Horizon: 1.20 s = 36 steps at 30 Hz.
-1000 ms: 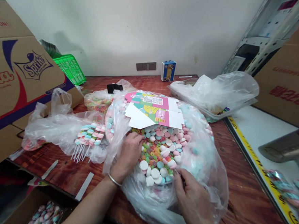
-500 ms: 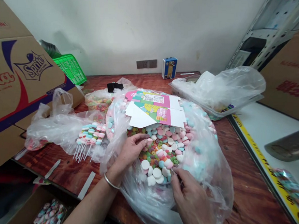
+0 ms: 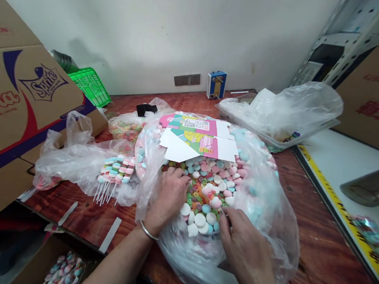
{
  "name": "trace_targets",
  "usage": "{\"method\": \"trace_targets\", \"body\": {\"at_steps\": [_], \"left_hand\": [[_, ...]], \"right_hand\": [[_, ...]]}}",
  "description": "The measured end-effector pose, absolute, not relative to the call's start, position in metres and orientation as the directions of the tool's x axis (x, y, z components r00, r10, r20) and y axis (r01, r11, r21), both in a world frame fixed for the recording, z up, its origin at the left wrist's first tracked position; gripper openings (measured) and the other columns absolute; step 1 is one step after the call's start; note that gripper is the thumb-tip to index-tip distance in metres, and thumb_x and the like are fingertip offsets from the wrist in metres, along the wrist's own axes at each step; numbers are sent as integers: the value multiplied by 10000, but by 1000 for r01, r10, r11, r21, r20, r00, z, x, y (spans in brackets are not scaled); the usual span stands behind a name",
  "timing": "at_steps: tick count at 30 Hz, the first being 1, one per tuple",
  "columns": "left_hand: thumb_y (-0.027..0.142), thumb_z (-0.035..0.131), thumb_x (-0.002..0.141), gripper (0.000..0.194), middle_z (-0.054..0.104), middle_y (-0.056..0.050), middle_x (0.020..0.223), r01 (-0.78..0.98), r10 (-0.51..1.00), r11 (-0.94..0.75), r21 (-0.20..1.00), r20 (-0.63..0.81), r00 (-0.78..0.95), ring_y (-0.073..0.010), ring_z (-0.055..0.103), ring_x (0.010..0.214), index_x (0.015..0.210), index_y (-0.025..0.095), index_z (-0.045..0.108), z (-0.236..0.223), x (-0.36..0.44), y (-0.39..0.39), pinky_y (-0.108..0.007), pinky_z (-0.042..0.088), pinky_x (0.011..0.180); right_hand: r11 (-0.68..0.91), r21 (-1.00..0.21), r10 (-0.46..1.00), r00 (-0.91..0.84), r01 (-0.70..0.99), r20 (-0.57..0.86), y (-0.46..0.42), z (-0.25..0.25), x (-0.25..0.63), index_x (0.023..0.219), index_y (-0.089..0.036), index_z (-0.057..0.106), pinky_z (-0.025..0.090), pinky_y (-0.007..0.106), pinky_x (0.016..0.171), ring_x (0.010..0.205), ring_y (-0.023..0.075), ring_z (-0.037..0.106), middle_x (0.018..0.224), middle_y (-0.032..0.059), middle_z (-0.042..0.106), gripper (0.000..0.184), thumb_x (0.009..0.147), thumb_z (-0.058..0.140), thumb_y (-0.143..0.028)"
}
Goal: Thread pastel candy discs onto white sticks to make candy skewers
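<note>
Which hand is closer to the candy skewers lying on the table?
Left. The left hand rests in the candy pile just right of the candy skewers; the right hand is farther off, at the pile's near right edge.

A plain off-white wall (image 3: 158, 27) with a grey socket plate (image 3: 187, 79) rises behind the reddish wood-grain surface's (image 3: 299, 236) far edge.

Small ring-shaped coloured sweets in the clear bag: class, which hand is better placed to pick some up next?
Probably the left hand: its fingers already rest on the small ring-shaped coloured sweets inside the clear plastic bag. The right hand sits at the nearer edge, by the round white sweets.
</note>
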<state>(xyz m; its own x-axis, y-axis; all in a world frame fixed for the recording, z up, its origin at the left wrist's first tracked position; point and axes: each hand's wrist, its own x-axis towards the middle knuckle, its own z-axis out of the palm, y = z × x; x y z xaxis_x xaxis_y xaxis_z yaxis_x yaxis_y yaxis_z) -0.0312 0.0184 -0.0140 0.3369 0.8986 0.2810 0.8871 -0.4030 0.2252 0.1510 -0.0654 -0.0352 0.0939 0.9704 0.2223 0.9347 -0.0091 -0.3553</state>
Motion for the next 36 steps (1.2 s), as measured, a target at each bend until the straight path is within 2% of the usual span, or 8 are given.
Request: {"method": "trace_targets", "body": {"at_steps": [4,9,15,19,25,29,33,36], "left_hand": [[191,559,878,190,641,-51,931,893,893,-428,138,219,394,-248,501,939,943,270,720,-15,-31,21,-412,387,799],[154,586,841,155,664,-57,972,901,898,-410,140,235,372,-262,512,985,910,232,701,-17,-31,21,-422,386,817],[125,667,754,167,687,-36,1034,821,902,-385,422,360,238,-228,540,1027,898,209,686,-22,-31,21,-403,419,921],[94,656,743,179,681,-60,1060,715,887,-405,570,436,155,-213,561,1049,889,193,686,-16,-29,18,-383,443,943],[92,608,762,252,688,-57,1026,523,939,-336,783,322,121,-183,629,951,985,193,669,-10,-27,13,-318,496,859],[126,608,769,240,681,-43,915,463,974,-225,857,209,87,-147,633,770,997,184,656,-17,-26,11,-264,508,714],[98,588,763,236,647,-45,944,419,969,-246,874,218,115,-142,625,806,974,182,656,-18,-23,10,-263,512,742],[80,587,750,219,632,-55,975,317,971,-235,919,205,126,-155,625,871,937,170,656,-14,-22,9,-272,517,770]], "right_hand": [[-65,-202,994,82,977,75,-53,-18,141,910,-251,643,211,243,445,580,129,620,848,-5,659,192,946,460,-296],[-26,-150,992,44,988,120,-46,-13,137,900,-248,638,202,247,443,563,128,612,862,-8,650,181,944,471,-302],[89,-214,959,-26,973,281,-60,-25,148,934,-245,649,254,239,414,554,117,608,786,-18,635,203,936,452,-292],[137,-234,914,-31,962,404,-69,-23,147,901,-233,658,292,236,402,520,115,605,752,-16,641,306,963,372,-322],[156,-255,898,-30,954,439,-70,-17,144,898,-225,670,306,240,419,530,115,608,758,6,668,402,983,297,-349],[168,-288,893,-22,943,450,-72,-16,144,896,-226,660,317,238,422,541,114,610,774,5,676,400,983,290,-351],[171,-332,906,-15,928,423,-73,-16,143,885,-222,662,343,238,445,569,125,622,774,14,680,408,978,284,-345],[140,-444,926,42,885,375,-72,-19,145,894,-226,676,399,227,498,633,141,651,817,22,705,377,955,334,-372]]}}
